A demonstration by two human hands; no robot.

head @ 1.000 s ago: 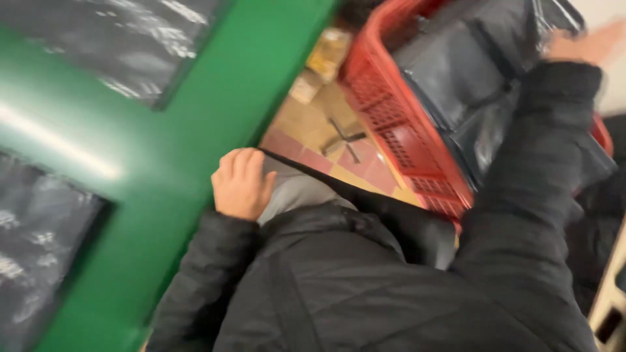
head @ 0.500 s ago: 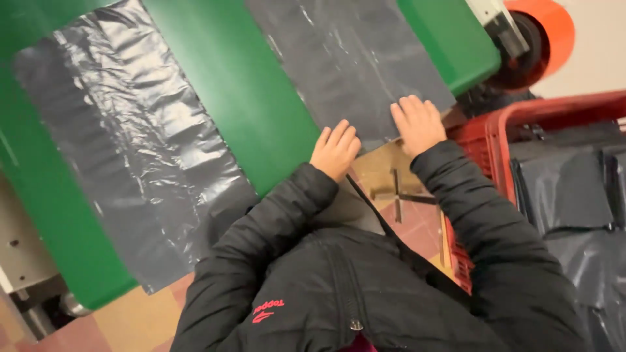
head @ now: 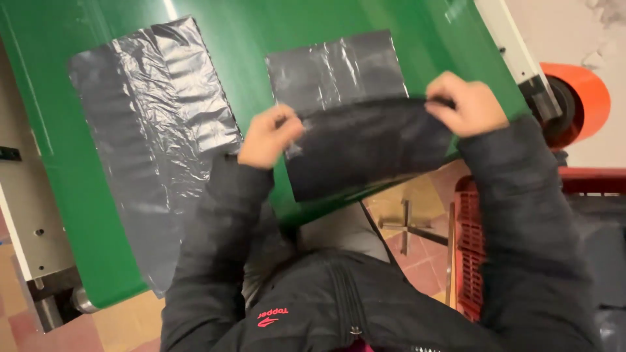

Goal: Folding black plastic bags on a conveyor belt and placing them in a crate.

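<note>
A green counter (head: 261, 26) fills the view, tilted across the frame. Flat on it lies a wrinkled grey plastic sheet (head: 153, 124) to the left, and just beside it a second grey plastic bag (head: 336, 72), its near half folded up off the surface.

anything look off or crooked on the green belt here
The large grey plastic bag on the green belt lies wrinkled and askew, its lower corner hanging past the belt's edge. Nothing looks spilled or torn.
</note>
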